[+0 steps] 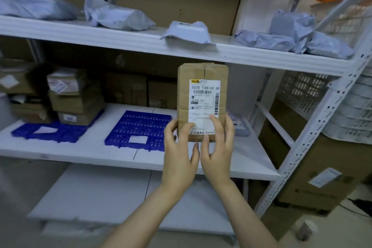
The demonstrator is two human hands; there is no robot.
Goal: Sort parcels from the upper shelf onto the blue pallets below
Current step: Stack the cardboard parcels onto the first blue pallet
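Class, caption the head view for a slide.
Left hand and right hand hold a labelled cardboard parcel upright near a blue pallet.

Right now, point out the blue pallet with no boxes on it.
The right pallet, bearing only a white label; the left pallet holds stacked cardboard boxes.

The white upper shelf (120, 41) in front of me carries crumpled grey mailer bags (112, 13) spread along its length. On the shelf below (90, 154) lie two blue pallets: the left pallet (67, 135) bears stacked cardboard boxes (76, 104), the middle pallet (141, 123) a white slip (138, 139).
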